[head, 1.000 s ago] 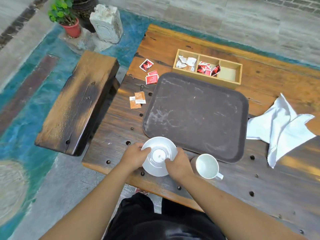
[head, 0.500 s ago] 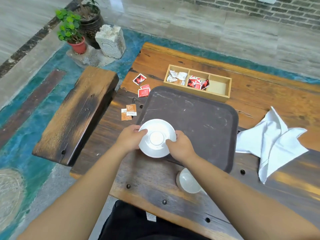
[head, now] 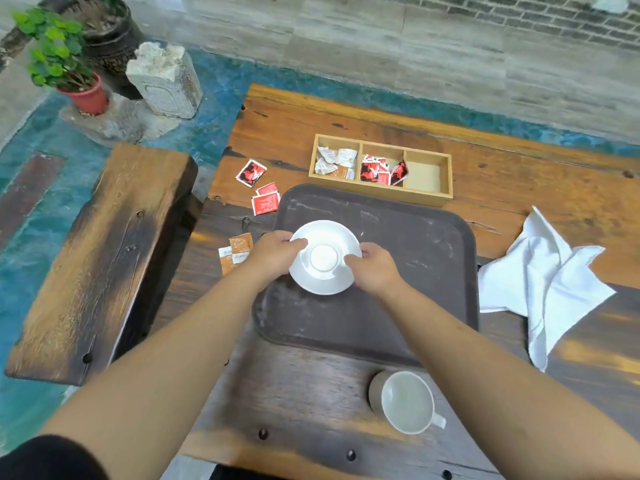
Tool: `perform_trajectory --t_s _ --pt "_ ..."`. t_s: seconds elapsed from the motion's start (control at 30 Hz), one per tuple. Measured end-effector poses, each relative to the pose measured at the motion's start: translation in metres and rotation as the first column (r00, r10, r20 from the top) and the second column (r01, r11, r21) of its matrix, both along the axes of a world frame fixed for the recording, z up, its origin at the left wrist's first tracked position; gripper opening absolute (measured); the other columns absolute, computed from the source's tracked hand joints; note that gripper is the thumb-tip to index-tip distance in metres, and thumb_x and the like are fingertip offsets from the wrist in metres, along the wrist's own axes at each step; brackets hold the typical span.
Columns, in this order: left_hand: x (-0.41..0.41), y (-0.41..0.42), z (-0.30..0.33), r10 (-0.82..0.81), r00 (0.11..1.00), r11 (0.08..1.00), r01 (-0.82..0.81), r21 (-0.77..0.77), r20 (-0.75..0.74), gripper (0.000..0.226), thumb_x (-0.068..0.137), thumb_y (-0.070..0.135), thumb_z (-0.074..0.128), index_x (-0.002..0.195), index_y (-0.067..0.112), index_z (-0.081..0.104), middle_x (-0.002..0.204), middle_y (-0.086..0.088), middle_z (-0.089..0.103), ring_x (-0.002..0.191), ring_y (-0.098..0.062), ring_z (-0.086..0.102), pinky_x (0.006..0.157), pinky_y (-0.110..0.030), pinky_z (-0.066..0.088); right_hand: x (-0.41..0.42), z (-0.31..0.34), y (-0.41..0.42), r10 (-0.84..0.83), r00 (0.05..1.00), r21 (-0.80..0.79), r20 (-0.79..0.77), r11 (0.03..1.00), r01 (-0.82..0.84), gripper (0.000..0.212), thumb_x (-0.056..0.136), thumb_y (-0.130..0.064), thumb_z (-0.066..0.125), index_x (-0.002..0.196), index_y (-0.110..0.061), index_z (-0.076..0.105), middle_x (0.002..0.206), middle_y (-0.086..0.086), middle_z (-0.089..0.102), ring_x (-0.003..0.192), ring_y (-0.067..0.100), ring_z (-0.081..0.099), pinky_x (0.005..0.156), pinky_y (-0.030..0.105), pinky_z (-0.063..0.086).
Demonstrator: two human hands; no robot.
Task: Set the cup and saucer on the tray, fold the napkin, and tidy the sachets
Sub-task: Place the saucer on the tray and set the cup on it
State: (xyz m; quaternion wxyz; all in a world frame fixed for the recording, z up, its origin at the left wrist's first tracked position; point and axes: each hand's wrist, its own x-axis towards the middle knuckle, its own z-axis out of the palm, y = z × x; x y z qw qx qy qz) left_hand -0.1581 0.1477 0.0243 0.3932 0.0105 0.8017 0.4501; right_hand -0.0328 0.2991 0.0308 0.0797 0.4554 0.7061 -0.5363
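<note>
And the saucer (head: pixel 323 257) has travelled! 1 second ago it sat on the bare wood at the near edge; now it's over the left half of the dark tray (head: pixel 415 258), well inside the rim. Whether it has touched down I can't tell.

Left to right now. The left hand (head: pixel 273 252) grips the saucer's left rim, thumb curled over the top edge, fingers tucked beneath. The right hand (head: pixel 375 268) pinches the opposite rim the same way. Both closed snugly on the china, nothing else held.

The cup (head: pixel 407 401) stays behind on the table (head: pixel 311 403), lower centre of the frame, just off the tray's near edge, handle pointing right.

Room to move? Brown sachets (head: pixel 235 252) lie just beside the left wrist, red sachets (head: pixel 265 199) above them near the tray's upper left corner. The wooden box (head: pixel 381 195) sits close behind the tray's far edge. The right half of the tray is bare. The napkin (head: pixel 540 275), still crumpled, lies at the right of the frame, touching the tray's right rim.
</note>
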Motion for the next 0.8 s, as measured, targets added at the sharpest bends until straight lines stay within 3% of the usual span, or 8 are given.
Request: perform_trajectory --t_s 0.1,0.2,0.3,0.43,0.53,0.63,0.8 --pt "-0.012 0.007 -0.01 -0.013 1.0 1.0 0.013 -0.007 0.019 0.028 0.087 0.039 0.062 0.108 0.022 0.066 0.115 -0.003 0.065 0.106 -0.025 0.062 0.095 -0.048 0.053 -0.016 -0.014 0.008 -0.033 0.999 -0.013 0.004 0.999 0.033 0.011 0.086 -0.019 0.056 0.096 -0.02 0.062 0.097 0.001 0.068 0.096 0.029 0.068 0.087 0.048 0.059" --pt "-0.023 0.013 -0.022 -0.008 1.0 1.0 0.008 0.002 0.025 0.027 0.086 0.037 0.062 0.109 0.023 0.065 0.111 -0.002 0.064 0.106 -0.025 0.062 0.096 -0.048 0.052 -0.03 -0.026 0.015 -0.04 0.999 -0.027 0.007 0.999 0.04 0.013 0.086 -0.02 0.055 0.097 -0.022 0.061 0.094 -0.004 0.066 0.098 0.029 0.068 0.09 0.048 0.058" --pt "-0.031 0.018 -0.029 0.002 1.0 1.0 -0.003 0.006 0.023 0.042 0.085 0.039 0.062 0.122 0.018 0.062 0.111 -0.001 0.061 0.108 -0.026 0.061 0.096 -0.049 0.052 -0.04 -0.035 0.022 -0.043 0.999 -0.026 0.005 0.999 0.043 0.013 0.086 -0.019 0.055 0.097 -0.022 0.062 0.091 -0.006 0.066 0.099 0.03 0.068 0.09 0.048 0.058" --pt "-0.04 0.023 -0.037 0.018 1.0 1.0 -0.018 0.009 0.011 0.031 0.082 0.04 0.062 0.108 0.022 0.065 0.101 0.005 0.061 0.106 -0.025 0.061 0.095 -0.049 0.052 -0.051 -0.042 0.029 -0.056 0.998 -0.032 -0.012 0.998 0.055 0.01 0.087 -0.017 0.055 0.087 -0.025 0.061 0.089 -0.006 0.065 0.1 0.031 0.068 0.091 0.051 0.057" --pt "-0.045 0.025 -0.039 0.016 1.0 1.0 -0.016 0.011 -0.024 0.017 0.08 0.041 0.061 0.09 0.028 0.064 0.097 0.009 0.063 0.102 -0.022 0.062 0.095 -0.049 0.053 -0.057 -0.046 0.032 -0.053 0.998 -0.037 -0.025 0.998 0.052 0.01 0.087 -0.016 0.054 0.09 -0.024 0.06 0.09 -0.006 0.065 0.102 0.031 0.068 0.092 0.052 0.057" --pt "-0.049 0.026 -0.042 0.014 0.999 1.0 -0.014 0.003 -0.038 0.04 0.082 0.042 0.06 0.115 0.02 0.066 0.114 0.001 0.063 0.108 -0.023 0.06 0.097 -0.047 0.052 -0.062 -0.049 0.034 -0.031 0.999 -0.036 -0.026 0.999 0.03 0.013 0.088 -0.016 0.053 0.096 -0.02 0.062 0.09 -0.004 0.065 0.102 0.031 0.067 0.092 0.052 0.057" --pt "-0.052 0.026 -0.044 -0.013 0.999 0.999 0.012 -0.031 -0.046 0.059 0.08 0.045 0.058 0.13 0.015 0.06 0.127 -0.003 0.061 0.113 -0.024 0.058 0.098 -0.047 0.051 -0.066 -0.049 0.035 0.009 1.0 -0.005 -0.01 1.0 -0.009 0.02 0.089 -0.015 0.052 0.107 -0.018 0.06 0.101 0.003 0.066 0.102 0.032 0.066 0.093 0.051 0.056"
